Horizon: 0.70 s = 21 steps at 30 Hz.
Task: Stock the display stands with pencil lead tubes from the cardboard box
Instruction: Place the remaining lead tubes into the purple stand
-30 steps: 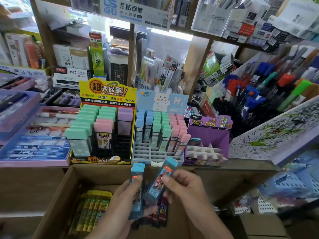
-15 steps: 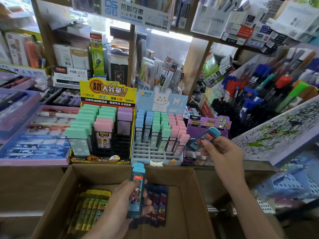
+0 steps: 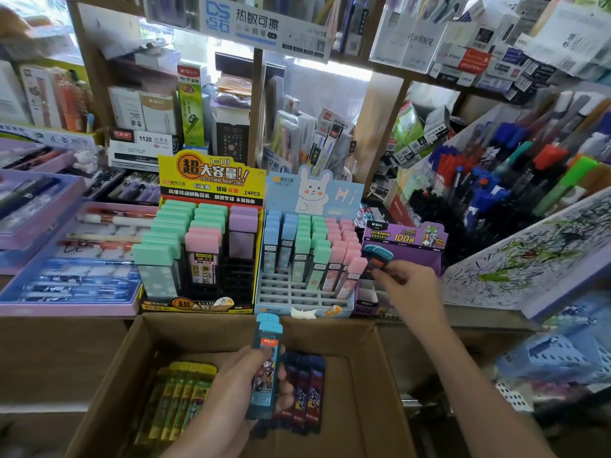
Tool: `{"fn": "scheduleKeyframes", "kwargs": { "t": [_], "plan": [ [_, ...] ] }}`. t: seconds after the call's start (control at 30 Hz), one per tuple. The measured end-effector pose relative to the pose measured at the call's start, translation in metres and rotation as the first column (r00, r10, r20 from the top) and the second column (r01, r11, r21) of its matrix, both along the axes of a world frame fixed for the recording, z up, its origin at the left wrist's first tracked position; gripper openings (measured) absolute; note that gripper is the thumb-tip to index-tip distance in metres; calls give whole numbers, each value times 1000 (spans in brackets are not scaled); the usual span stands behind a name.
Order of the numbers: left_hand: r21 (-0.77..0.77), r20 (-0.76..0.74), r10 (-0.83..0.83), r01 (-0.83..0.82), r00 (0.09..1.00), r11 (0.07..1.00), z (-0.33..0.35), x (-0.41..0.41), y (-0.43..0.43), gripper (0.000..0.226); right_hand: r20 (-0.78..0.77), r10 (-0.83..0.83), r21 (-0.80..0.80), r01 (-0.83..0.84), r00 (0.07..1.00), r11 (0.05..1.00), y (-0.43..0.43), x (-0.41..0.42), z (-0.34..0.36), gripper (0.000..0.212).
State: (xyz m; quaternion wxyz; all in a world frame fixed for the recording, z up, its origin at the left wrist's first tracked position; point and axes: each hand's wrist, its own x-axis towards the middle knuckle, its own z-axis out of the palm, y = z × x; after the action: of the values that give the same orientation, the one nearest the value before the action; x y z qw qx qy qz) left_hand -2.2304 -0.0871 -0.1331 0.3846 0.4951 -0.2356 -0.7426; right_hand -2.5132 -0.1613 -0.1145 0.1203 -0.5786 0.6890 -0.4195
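Observation:
Over the open cardboard box, my left hand grips a small stack of blue pencil lead tubes, held upright. Yellow tubes lie at the box's left and dark red tubes at its middle. My right hand pinches one blue tube and holds it tilted at the purple display stand, over the stand's white dividers. A yellow-and-black stand and a pale blue rabbit stand to the left hold pastel tubes.
Purple pen trays fill the counter's left. A scribbled test pad and racks of pens slope at the right. Crowded shelves rise behind the stands. A blue basket sits low right.
My right hand carried one blue tube from beside my left hand up and right to the purple stand, then lowered it toward the slots. My left hand stayed over the box.

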Motion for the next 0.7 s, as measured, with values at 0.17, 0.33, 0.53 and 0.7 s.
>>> {"fn": "scheduleKeyframes", "kwargs": {
  "t": [0.17,0.33,0.53,0.7],
  "plan": [
    [-4,-96,33,-34,995,999,-17,6,4,27,-81,-57,13,58,995,998,-6,2,0,4],
    [-13,-91,57,-58,994,998,-15,4,4,21,-33,-96,10,97,995,995,-10,4,1,10],
    [-45,-92,39,-43,995,998,-14,3,8,26,41,-93,-61,95,995,994,2,5,5,15],
    [-96,-53,34,-39,998,995,-17,4,8,41,76,-108,-131,117,991,984,29,17,9,13]
  ]
}}
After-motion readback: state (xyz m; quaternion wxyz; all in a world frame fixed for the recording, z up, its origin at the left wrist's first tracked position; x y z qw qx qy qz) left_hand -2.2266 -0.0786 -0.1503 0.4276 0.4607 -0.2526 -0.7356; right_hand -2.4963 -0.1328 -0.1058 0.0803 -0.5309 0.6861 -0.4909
